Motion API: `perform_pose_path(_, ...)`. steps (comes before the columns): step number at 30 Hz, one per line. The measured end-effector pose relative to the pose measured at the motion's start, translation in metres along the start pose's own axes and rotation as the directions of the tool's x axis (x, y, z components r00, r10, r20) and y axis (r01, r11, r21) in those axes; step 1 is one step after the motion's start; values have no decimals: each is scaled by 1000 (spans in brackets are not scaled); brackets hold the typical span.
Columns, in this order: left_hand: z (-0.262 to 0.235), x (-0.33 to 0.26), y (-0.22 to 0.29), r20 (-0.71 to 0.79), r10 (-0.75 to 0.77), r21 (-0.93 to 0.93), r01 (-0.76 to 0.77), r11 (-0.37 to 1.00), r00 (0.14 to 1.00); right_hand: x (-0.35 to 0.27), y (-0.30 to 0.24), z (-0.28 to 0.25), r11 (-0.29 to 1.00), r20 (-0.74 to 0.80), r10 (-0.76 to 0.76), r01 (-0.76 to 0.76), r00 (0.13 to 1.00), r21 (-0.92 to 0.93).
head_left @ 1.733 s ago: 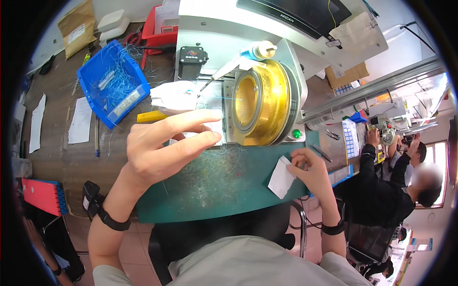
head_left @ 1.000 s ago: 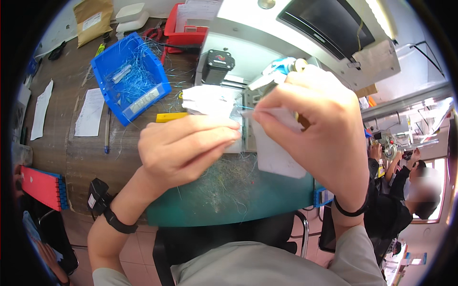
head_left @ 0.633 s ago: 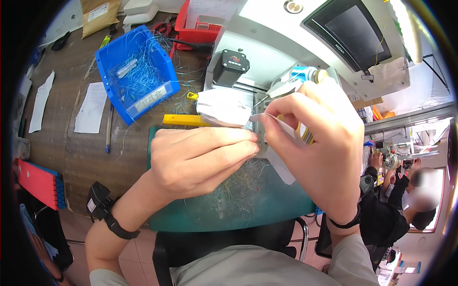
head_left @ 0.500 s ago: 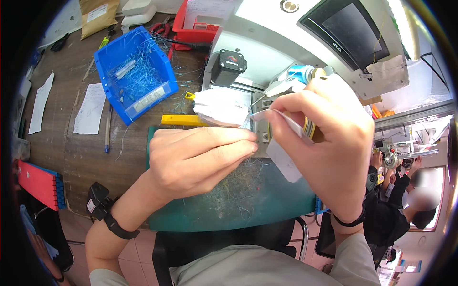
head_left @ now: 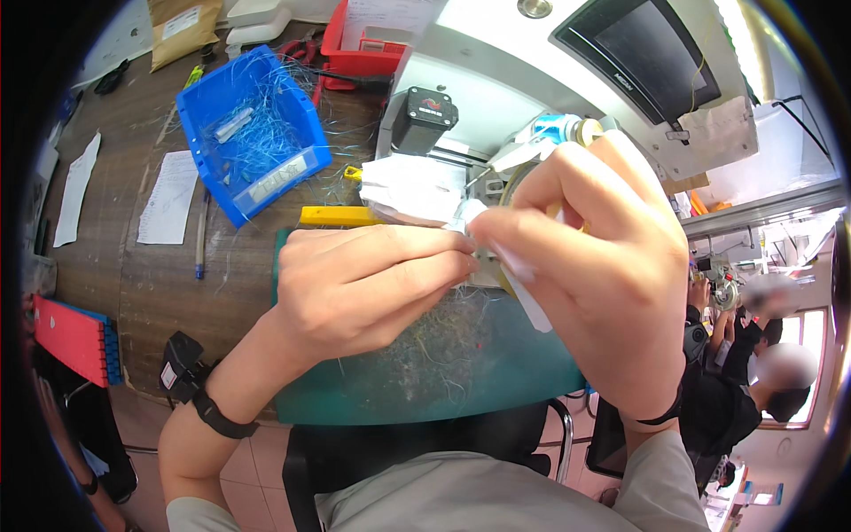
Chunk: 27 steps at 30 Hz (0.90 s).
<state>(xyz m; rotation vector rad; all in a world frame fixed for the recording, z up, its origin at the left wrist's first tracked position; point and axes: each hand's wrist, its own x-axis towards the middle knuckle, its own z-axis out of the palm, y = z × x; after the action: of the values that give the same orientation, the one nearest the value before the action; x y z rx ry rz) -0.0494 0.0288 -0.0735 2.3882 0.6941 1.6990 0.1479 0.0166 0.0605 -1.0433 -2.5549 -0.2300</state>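
My left hand (head_left: 368, 279) is closed, fingertips pressed together in front of the machine; what they pinch is too small or hidden to make out. My right hand (head_left: 607, 266) pinches a white paper-like wipe (head_left: 529, 306), one end folded between thumb and forefinger, the other hanging below the palm. Its fingertips almost meet those of my left hand. Just beyond them lies a crumpled white wrapped bundle (head_left: 409, 188). A thin pointed metal tip (head_left: 479, 180) shows behind the right fingers. Part of a round yellowish spool is hidden behind my right hand.
A blue bin (head_left: 306, 168) of tangled blue fibres stands left of a machine with a dark screen (head_left: 638, 58). A yellow bar (head_left: 337, 215), a pen (head_left: 201, 244) and paper sheets lie on the table. Loose strands litter the green mat (head_left: 425, 381). Other people sit at the right.
My right hand has moved slightly left and closer to my left fingertips, and the wipe is now folded at the pinch point. My left hand has barely moved.
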Motion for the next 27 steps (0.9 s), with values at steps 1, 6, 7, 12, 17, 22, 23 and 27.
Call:
perform_pose_path(1, 0, -2, -1, 0, -9, 1, 9, 1000, 1000, -2, 2, -4, 995, 30, -32, 29, 999, 93)
perform_pose_path(6, -7, 10, 7, 32, 5, -26, -4, 1000, 999, -67, 21, -59, 847, -114, 219, -131, 969, 516)
perform_pose_path(7, -7, 10, 9, 57, -11, -10, 11, 1000, 998, -86, 21, -60, 820, -238, 415, -247, 878, 517)
perform_pose_path(12, 2, 12, 13, 61, 24, 57, -28, 998, 998, -203, 61, -56, 522, -79, 828, -712, 555, 470)
perform_pose_path(17, 2, 26, 20, 123, 114, 177, -135, 975, 986, -256, 72, 12, 502, 87, 815, -773, 573, 388)
perform_pose_path(22, 5, 25, 35, 232, -103, -79, 124, 989, 967, -287, 116, -10, 664, 135, 735, -745, 665, 56)
perform_pose_path(23, 7, 21, 38, 181, -230, -153, 258, 954, 956, -295, 121, -15, 696, 152, 710, -718, 687, -10)
perform_pose_path(27, 26, -8, 64, 34, -608, -607, 499, 618, 793, -309, 141, -22, 716, 301, 667, -698, 681, -9)
